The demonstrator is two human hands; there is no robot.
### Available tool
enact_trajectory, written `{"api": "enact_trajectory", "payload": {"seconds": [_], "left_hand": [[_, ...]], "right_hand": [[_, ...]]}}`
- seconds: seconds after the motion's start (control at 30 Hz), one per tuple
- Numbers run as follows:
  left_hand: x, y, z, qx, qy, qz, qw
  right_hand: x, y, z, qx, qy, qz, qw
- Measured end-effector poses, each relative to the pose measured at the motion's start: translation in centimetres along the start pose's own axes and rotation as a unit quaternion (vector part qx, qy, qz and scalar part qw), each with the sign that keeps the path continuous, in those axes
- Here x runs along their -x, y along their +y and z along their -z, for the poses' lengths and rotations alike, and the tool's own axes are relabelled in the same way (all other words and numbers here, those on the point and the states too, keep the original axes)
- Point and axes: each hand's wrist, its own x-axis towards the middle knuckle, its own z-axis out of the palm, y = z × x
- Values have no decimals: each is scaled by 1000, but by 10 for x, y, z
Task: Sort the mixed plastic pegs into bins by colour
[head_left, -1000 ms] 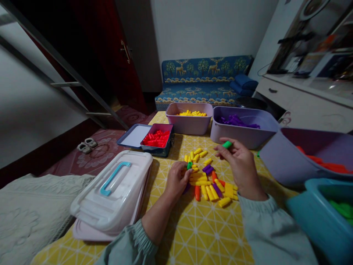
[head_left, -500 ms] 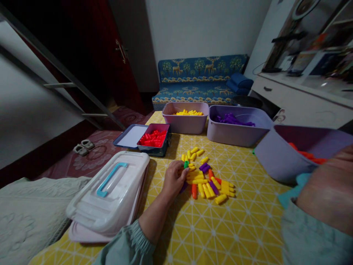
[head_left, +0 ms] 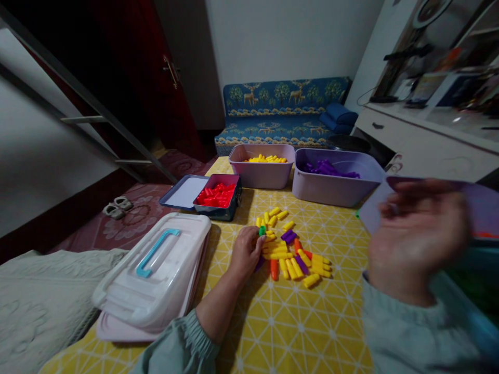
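Observation:
My left hand rests on the tablecloth at the left edge of a loose group of plastic building pieces. Its thumb and fingers are closed around a small green tube-shaped piece. Beside the fingertips lie joined yellow pieces, with purple pieces and orange pieces among them. Several single yellow pieces are scattered just beyond. My right hand is raised at the right, palm partly turned up. Its curled fingers are smeared by motion, so whatever they hold, if anything, cannot be made out.
Lilac bins of yellow, purple and orange pieces line the table's far and right sides. A tin holds red pieces. A lidded white box stands left. A light-blue container sits low at right.
My right hand has come up and left, away from beside the orange-piece bin, into fuller view. My left hand stays at the green piece with hardly any movement.

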Motion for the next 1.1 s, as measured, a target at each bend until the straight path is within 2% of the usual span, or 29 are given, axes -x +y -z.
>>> {"api": "enact_trajectory", "payload": {"seconds": [0.03,0.07,0.1,0.13,0.17,0.23,0.3,0.4,0.53,0.67,0.73,0.77,0.83,0.9,0.93,1.0,1.03,1.1], "left_hand": [[0,-1,0,-9,2,-12,1000],[0,-2,0,-17,6,-25,1000],[0,-3,-1,-24,10,-37,999],[0,-4,-1,-30,14,-48,998],[0,-5,-1,-34,16,-56,998],[0,-5,-1,-36,12,-67,997],[0,-3,0,-32,6,-74,997],[0,-1,2,-24,8,-72,997],[1,-1,2,-14,11,-69,997],[1,-2,1,-5,14,-74,997],[1,-1,2,-1,17,-67,998],[1,-1,2,3,20,-60,998],[1,1,3,13,29,-44,999],[1,2,4,19,35,-34,999],[2,2,4,21,35,-33,999],[2,2,4,22,33,-32,999],[2,2,4,23,32,-31,999],[1,1,4,25,33,-28,999]], "right_hand": [[14,8,-17,13,-47,-44,998],[30,18,-30,50,-136,-116,983],[45,29,-40,95,-243,-173,950],[60,40,-46,131,-334,-195,913],[74,51,-48,164,-394,-191,884],[93,67,-48,230,-477,-163,832],[102,73,-45,274,-526,-111,797],[101,70,-44,334,-559,-52,757],[92,60,-43,399,-584,-65,704],[85,55,-37,393,-612,-70,683],[79,56,-33,370,-616,-85,690],[75,57,-31,351,-607,-103,706],[66,56,-30,293,-551,-157,765],[57,48,-33,217,-448,-194,845],[53,41,-36,181,-387,-191,884],[44,21,-41,120,-260,-138,948],[39,10,-42,92,-193,-98,972],[28,-11,-36,46,-76,-37,995]]}}
